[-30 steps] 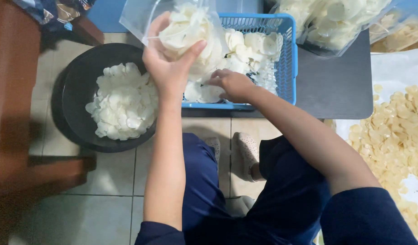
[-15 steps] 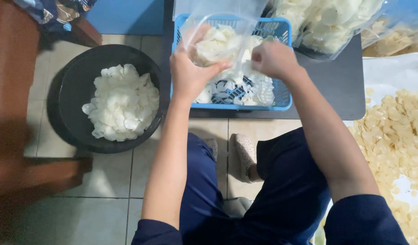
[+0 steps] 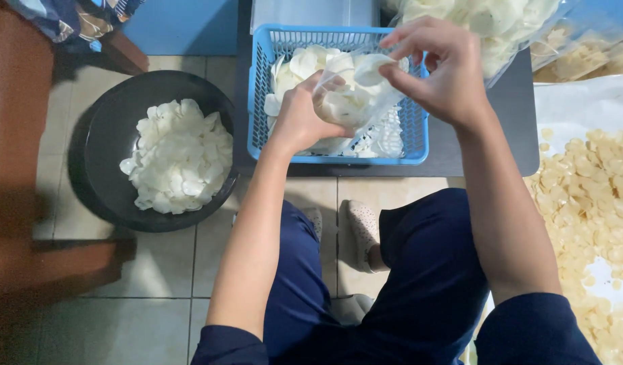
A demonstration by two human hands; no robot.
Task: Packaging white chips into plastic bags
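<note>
Bag (image 3: 352,101) lower — right hand (image 3: 440,71) now pinching

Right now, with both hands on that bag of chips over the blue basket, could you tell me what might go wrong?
1. The clear plastic bag looks thin; the left hand squeezing it might crush the white chips inside.
2. The right hand pinches only the bag's top, so chips could spill past the blue basket onto the dark table.

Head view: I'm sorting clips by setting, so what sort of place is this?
Probably a home or small workshop where chips are packed by hand. A blue basket and a black basin hold white chips, more chips lie spread at the right, and both hands hold a clear bag.
</note>
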